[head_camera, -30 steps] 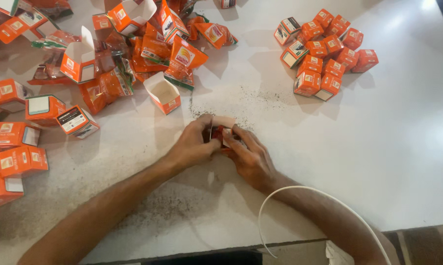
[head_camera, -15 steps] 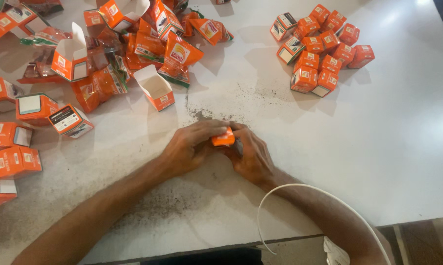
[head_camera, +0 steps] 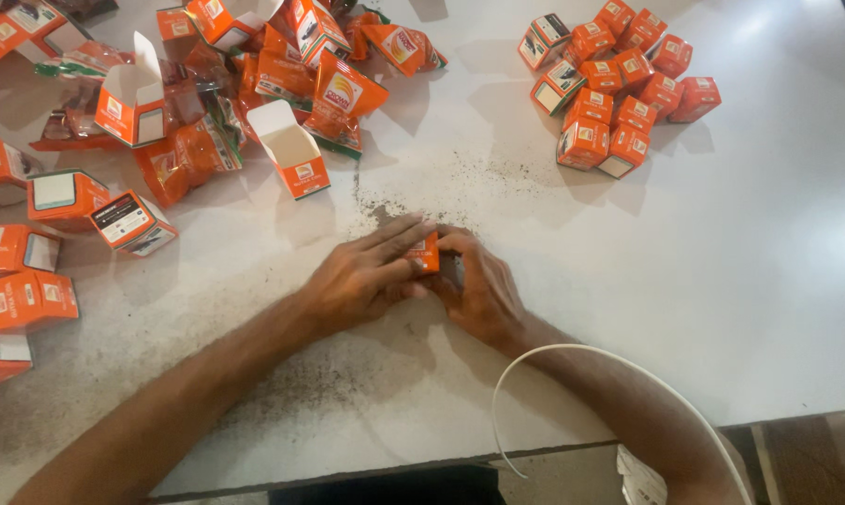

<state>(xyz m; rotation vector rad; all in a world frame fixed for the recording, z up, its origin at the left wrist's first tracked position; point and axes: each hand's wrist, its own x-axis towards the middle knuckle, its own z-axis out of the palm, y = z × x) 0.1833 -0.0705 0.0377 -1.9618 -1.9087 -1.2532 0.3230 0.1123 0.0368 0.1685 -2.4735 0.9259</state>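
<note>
Pressing together at table centre, the left hand [head_camera: 361,281] and right hand [head_camera: 483,295] both close their fingers around one small orange box [head_camera: 426,254]. At one o'clock a cluster of closed boxes [head_camera: 619,89] looks finished; at ten to eleven o'clock open cartons [head_camera: 291,154] and pouches [head_camera: 184,154] remain. Dark spilled grains [head_camera: 422,192] speckle the white table [head_camera: 768,262]; a white cable [head_camera: 572,360] loops over the right forearm.

Two hands meet in the middle of a white bench [head_camera: 768,281]. The left hand [head_camera: 366,276] and the right hand [head_camera: 478,290] both hold one small orange box [head_camera: 426,252] between them. Dark crumbs [head_camera: 460,182] lie just above them. An open orange box [head_camera: 291,150] stands nearby. A neat group of shut boxes [head_camera: 619,84] sits at the top right. A messy pile of boxes [head_camera: 160,103] fills the top left.
</note>
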